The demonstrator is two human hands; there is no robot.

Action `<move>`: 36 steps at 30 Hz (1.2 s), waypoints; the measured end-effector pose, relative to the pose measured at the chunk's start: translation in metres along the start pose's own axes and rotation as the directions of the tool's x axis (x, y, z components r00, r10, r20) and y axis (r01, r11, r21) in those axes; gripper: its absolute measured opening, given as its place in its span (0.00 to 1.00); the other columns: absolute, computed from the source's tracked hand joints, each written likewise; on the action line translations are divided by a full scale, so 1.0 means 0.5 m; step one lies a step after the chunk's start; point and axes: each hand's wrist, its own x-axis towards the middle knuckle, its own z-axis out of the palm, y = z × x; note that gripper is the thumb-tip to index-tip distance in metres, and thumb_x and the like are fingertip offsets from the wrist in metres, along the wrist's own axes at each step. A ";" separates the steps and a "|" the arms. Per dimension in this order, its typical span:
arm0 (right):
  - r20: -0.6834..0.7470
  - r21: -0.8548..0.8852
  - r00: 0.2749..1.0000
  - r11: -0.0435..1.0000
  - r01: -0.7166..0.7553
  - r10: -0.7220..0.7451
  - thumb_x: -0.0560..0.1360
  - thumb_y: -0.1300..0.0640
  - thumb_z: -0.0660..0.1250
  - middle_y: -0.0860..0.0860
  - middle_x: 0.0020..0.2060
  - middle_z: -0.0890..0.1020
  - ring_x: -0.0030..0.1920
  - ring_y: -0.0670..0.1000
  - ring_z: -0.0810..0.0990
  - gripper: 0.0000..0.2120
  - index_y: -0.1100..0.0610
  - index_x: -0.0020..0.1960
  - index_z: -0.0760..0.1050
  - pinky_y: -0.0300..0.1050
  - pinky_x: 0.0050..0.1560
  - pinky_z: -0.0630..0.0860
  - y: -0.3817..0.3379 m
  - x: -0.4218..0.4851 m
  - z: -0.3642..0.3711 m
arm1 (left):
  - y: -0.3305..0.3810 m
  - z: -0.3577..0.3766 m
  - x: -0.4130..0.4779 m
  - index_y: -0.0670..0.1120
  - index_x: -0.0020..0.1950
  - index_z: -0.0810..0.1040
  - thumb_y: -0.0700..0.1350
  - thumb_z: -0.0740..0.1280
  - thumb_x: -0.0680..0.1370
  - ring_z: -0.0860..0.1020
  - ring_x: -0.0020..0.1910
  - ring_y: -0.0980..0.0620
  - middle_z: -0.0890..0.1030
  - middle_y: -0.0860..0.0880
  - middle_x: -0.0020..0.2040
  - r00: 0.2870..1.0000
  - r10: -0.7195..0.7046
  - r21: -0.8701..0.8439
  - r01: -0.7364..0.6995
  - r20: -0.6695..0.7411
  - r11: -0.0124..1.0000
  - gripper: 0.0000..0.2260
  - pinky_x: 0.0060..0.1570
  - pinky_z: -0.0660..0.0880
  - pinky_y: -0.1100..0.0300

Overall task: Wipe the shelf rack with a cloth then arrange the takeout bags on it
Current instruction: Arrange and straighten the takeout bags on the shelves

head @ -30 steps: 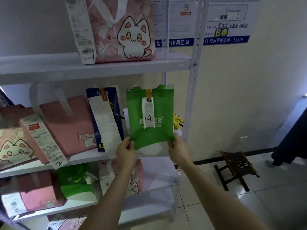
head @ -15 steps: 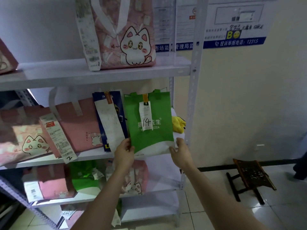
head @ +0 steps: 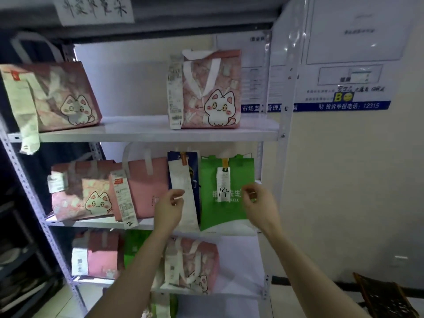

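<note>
A green takeout bag [head: 227, 193] with a receipt marked 14 stands upright at the right end of the middle shelf [head: 91, 223] of the white metal rack. Its left side is next to a dark blue bag [head: 193, 173] that has a long receipt hanging from it. My left hand [head: 169, 210] hovers in front of that receipt with fingers loosely curled, holding nothing. My right hand [head: 260, 205] hangs at the green bag's right edge, also loosely curled and holding nothing. Neither hand grips the bag.
Pink cat-print bags sit on the top shelf [head: 149, 134], left [head: 57, 97] and right [head: 213, 99]. Two pink bags [head: 142, 187] fill the middle shelf's left. More pink and green bags crowd the lower shelf [head: 192, 267]. A dark stool [head: 385, 294] stands on the floor at right.
Both hands have let go of the green bag's bottom corners and pulled back slightly. The bag now stands on the middle shelf. My view has tilted upward.
</note>
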 end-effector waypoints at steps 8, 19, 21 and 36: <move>-0.074 0.052 0.967 0.967 0.249 -0.245 0.81 0.52 0.70 0.43 0.53 0.80 0.51 0.42 0.82 0.09 0.51 0.61 0.79 0.46 0.57 0.84 -0.197 0.143 -0.024 | 0.164 -0.078 0.125 0.51 0.63 0.83 0.41 0.70 0.84 0.81 0.55 0.61 0.84 0.56 0.56 0.954 0.260 -0.019 -0.265 -0.147 0.964 0.09 0.61 0.81 0.55; -0.147 -0.038 0.988 0.999 0.032 -0.037 0.69 0.40 0.81 0.54 0.82 0.61 0.79 0.60 0.66 0.58 0.49 0.85 0.46 0.64 0.76 0.67 -0.338 0.361 0.008 | 0.268 -0.109 0.392 0.58 0.83 0.62 0.54 0.75 0.79 0.73 0.70 0.51 0.70 0.48 0.76 0.918 0.394 -0.054 -0.391 0.051 0.919 0.35 0.72 0.72 0.50; -0.110 0.020 0.994 1.000 0.005 -0.003 0.69 0.43 0.82 0.52 0.82 0.63 0.75 0.54 0.71 0.60 0.50 0.86 0.45 0.60 0.75 0.68 -0.352 0.371 0.039 | 0.255 -0.125 0.423 0.61 0.82 0.63 0.58 0.75 0.78 0.77 0.67 0.48 0.69 0.47 0.75 0.912 0.390 -0.055 -0.386 0.130 0.921 0.35 0.72 0.76 0.45; 0.074 -0.102 0.957 0.953 0.287 -0.280 0.71 0.47 0.81 0.55 0.73 0.67 0.65 0.57 0.75 0.49 0.36 0.83 0.55 0.51 0.65 0.72 -0.577 0.348 0.494 | -0.015 -0.544 0.607 0.56 0.67 0.77 0.47 0.65 0.85 0.71 0.67 0.55 0.74 0.50 0.69 0.884 0.445 0.034 -0.445 -0.146 0.895 0.11 0.73 0.70 0.46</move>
